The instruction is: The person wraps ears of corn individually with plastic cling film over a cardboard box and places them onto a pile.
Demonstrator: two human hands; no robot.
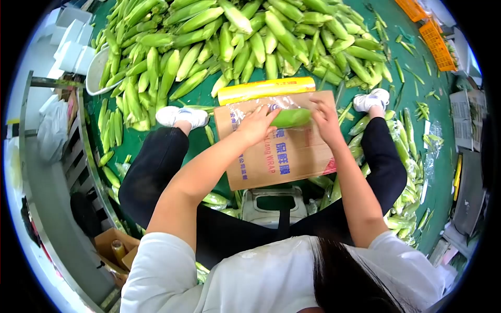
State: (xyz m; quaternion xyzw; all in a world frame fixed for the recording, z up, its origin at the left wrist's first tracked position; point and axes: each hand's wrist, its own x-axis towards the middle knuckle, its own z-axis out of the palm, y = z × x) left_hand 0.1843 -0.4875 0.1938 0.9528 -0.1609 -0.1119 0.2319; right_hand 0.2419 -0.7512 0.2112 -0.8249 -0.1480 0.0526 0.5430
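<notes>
A green ear of corn (291, 118) lies crosswise over the flat cardboard box (250, 167), between my hands. My left hand (255, 125) is at the ear's left end, its fingers closed on it. At the right end is my right hand (324, 119), fingers bent and drawn together; what they pinch, if anything, is too small to make out. Clear film shows on the box around the ear. Along the box's far edge lies a yellow roll of wrap (266, 90).
A large heap of corn (250, 41) covers the green floor (386, 99) ahead. Wrapped ears (404, 172) lie at the right. A white basin (96, 73) stands at the left, orange crates (437, 46) at the far right. A stool (274, 206) is below the box.
</notes>
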